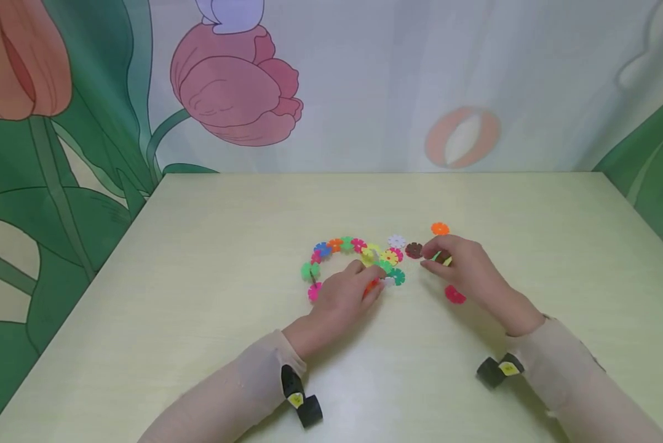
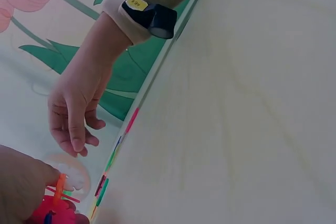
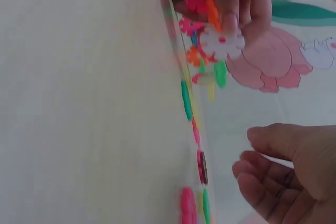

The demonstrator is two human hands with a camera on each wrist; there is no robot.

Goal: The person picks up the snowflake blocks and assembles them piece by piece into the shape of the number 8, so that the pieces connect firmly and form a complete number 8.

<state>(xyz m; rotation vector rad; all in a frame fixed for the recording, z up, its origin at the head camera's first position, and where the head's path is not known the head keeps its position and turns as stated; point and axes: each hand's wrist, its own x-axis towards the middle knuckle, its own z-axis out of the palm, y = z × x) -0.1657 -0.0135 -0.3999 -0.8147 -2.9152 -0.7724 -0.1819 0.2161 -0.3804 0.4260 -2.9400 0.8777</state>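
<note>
A curved chain of interlocking plastic flower discs in many colours lies mid-table in the head view. My left hand grips the near end of the chain. In the right wrist view its thumb lies against a white flower disc, with an orange disc right beside it. My right hand hovers over a few loose discs, thumb and fingers apart with nothing between them. Under its fingertips a green disc shows partly, and a brown disc lies just left of them.
An orange disc lies beyond the right hand, and a dark pink disc lies under its wrist side. A white disc and a teal disc are near the chain's right side. A printed flower curtain stands behind the table.
</note>
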